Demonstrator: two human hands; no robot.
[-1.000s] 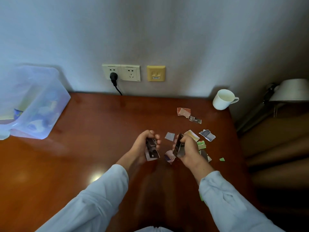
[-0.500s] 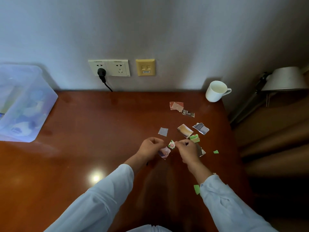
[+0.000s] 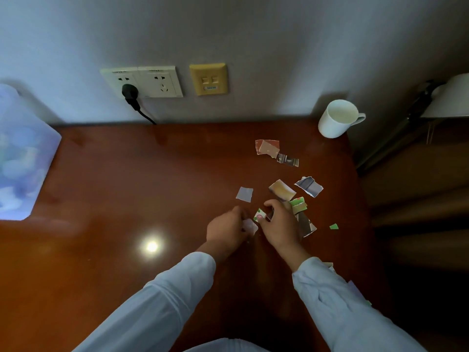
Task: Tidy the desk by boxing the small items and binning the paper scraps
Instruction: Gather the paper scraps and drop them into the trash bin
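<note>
A translucent box [image 3: 22, 158] is seen at the far left of the surface [image 3: 127, 186]. Towards the right, a pale scrap [image 3: 250, 226] is apparently pinched by the left grip [image 3: 225, 231], though blur softens this. A green-and-white scrap [image 3: 260, 215] is pinched by the right grip [image 3: 280, 226]. Loose scraps [image 3: 281, 190] are scattered just beyond. Being feather-light, limp and flat, they are best nipped at a raised torn edge.

Torn colourful paper scraps [image 3: 281, 190] scattered flat, translucent box [image 3: 22, 161] at far left

Left hand [image 3: 225, 233], right hand [image 3: 280, 226] lower (deskward)
</note>
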